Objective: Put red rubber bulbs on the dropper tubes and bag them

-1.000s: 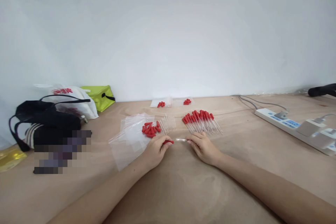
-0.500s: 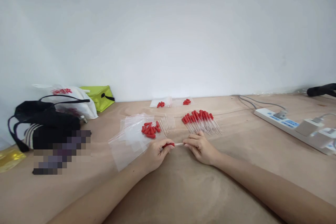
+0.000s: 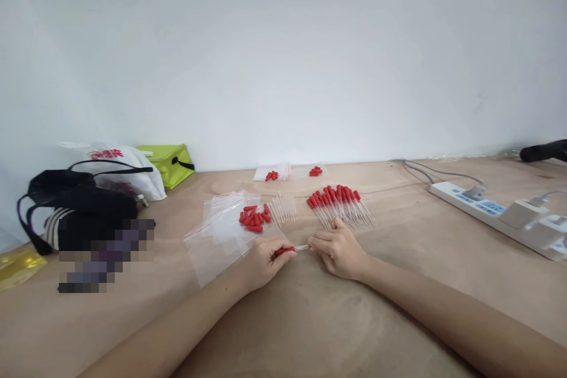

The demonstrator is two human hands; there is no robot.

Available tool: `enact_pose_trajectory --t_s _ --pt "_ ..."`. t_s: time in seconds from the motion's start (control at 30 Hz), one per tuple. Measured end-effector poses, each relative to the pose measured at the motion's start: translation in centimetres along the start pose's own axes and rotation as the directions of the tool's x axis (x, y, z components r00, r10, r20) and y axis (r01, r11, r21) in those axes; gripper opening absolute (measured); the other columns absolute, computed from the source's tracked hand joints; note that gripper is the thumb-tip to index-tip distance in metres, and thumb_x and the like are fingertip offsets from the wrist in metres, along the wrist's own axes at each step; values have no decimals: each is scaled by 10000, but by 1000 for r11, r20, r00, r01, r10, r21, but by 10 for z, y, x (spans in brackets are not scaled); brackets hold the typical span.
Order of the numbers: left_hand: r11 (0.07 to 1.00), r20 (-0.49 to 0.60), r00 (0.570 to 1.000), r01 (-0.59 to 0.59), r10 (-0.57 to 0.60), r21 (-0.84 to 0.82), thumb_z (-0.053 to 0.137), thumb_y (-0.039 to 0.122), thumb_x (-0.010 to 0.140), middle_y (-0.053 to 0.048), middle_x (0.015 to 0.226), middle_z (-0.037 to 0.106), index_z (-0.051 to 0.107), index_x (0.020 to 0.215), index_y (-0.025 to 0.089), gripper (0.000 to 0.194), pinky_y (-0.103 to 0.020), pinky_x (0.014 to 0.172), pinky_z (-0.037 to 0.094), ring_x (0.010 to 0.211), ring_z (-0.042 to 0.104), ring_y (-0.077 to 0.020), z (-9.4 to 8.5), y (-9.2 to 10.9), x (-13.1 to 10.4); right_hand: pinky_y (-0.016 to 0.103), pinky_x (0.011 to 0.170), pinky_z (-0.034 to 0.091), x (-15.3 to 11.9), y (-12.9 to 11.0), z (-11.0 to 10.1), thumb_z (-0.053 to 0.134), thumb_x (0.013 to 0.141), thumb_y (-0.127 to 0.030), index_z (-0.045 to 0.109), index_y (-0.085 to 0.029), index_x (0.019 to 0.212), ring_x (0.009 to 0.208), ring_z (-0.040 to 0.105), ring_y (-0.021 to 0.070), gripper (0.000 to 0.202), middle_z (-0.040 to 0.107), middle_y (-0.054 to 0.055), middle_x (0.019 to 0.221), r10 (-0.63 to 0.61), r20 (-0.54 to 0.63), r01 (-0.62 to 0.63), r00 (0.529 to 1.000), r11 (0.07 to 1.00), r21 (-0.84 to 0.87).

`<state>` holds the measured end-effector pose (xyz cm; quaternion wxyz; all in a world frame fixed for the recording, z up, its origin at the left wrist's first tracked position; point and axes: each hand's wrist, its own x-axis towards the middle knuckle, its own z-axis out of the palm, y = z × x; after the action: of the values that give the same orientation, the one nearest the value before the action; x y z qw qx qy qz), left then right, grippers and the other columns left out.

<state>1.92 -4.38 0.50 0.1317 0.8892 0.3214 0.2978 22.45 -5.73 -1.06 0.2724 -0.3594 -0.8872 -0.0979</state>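
Red bulb (image 3: 284,251) sitting in closed left fingers (image 3: 275,244), closed right fingers (image 3: 322,237) gripping clear tube (image 3: 302,247); skewed pressure maybe risking a crack.

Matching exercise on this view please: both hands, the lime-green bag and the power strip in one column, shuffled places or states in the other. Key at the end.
Column 1
1. Left hand
2. Right hand
3. Lime-green bag
4. Power strip

Column 2
A. Has a grey plug in it
B. Holds a clear tube
C. Stands beside a white plastic bag
D. Holds a red cap

Right pairs: 1-D, 2-B, 3-C, 4-A
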Motion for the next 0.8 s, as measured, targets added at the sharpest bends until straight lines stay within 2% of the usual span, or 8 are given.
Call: enact_pose_trajectory --t_s 0.37,0.57,0.8 --pt "999 -13 999 -46 47 21 457 211 797 -8 598 575 586 724 134 167 -194 522 388 539 509 -104 1 3 2 286 607 156 7 -7 7 391 730 -91 558 -153 673 516 364 90 187 567 -2 605 21 -71 -17 997 999 47" --pt "998 19 998 -59 58 32 478 194 796 -16 641 616 601 742 142 143 -198 550 409 575 549 -115 -2 -3 5 289 620 162 9 -6 9 404 778 -127 568 -155 715 535 370 89 178 575 0 628 26 -24 -25 999 999 22" --pt "978 117 972 -207 202 27 481 196 817 -30 746 675 633 831 165 156 -218 601 448 644 604 -134 -10 -20 5 308 627 164 13 -9 2 443 810 -239 576 -177 692 711 434 140 188 577 23 724 -31 26 33 999 994 -108"
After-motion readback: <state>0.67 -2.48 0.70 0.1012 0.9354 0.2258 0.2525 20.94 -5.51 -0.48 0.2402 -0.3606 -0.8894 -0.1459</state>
